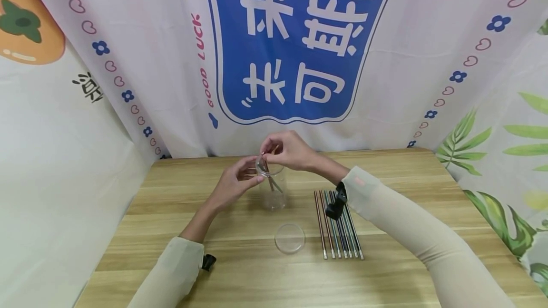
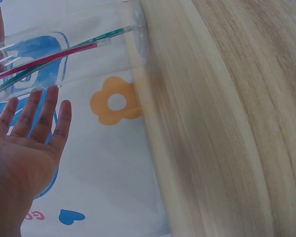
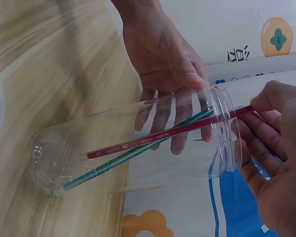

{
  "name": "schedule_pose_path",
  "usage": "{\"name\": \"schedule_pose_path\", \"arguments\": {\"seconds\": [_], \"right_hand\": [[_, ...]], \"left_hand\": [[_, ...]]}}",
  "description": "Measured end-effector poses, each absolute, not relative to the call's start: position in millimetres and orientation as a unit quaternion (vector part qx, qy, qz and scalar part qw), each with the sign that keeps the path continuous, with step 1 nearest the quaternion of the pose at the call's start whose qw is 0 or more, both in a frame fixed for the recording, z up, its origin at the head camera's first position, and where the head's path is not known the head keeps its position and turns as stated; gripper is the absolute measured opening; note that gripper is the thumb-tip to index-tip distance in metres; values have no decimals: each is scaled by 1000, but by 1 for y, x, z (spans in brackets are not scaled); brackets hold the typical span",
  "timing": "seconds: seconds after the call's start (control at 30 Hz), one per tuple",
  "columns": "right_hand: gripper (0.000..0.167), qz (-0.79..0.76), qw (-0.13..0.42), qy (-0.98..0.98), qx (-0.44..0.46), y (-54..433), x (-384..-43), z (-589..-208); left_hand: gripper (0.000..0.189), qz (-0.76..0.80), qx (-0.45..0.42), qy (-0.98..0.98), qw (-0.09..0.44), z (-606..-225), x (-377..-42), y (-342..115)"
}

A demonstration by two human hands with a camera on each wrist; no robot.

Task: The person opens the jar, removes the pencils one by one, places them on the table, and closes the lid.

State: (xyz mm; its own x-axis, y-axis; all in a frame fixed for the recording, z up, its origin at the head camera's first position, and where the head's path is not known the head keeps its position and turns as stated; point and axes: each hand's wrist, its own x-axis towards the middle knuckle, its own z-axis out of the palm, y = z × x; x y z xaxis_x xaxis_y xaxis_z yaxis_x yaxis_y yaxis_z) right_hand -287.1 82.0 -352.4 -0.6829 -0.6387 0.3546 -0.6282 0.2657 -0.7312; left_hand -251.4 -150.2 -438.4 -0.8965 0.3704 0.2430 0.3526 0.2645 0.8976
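Observation:
A tall clear jar [image 1: 274,199] stands upright on the wooden table, its mouth uncovered. My right hand [image 1: 288,150] is over the mouth and pinches the upper end of a red pencil [image 3: 153,137] between thumb and fingers. Most of that pencil is inside the jar, its lower end above the bottom. A green pencil [image 3: 96,171] leans inside, crossing behind the red one, with its low end at the jar's base. Beside the jar's upper part is my left hand [image 1: 233,179], fingers extended behind the wall and thumb near the neck.
A round clear lid [image 1: 289,238] lies flat in front of the jar. To its right, several pencils [image 1: 340,232] in red, green and dark colours lie side by side, partly under the right wrist camera [image 1: 336,206]. A printed cloth [image 1: 180,108] hangs behind the table.

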Motion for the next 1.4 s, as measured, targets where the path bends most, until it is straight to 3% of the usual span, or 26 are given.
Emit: {"name": "schedule_pose_path", "arguments": {"seconds": [0.5, 1.07, 1.4], "right_hand": [[8, -573, -10, 745, -342, 90, -287, -350], [20, -710, -17, 659, -249, 99, -283, -340], [12, -804, -18, 564, -188, 100, -284, -330]], "left_hand": [[58, 561, 226, 796, 8, -436, -252, -151], [58, 564, 225, 795, 4, -440, -253, -151], [59, 564, 226, 794, -2, -438, -251, -150]]}}
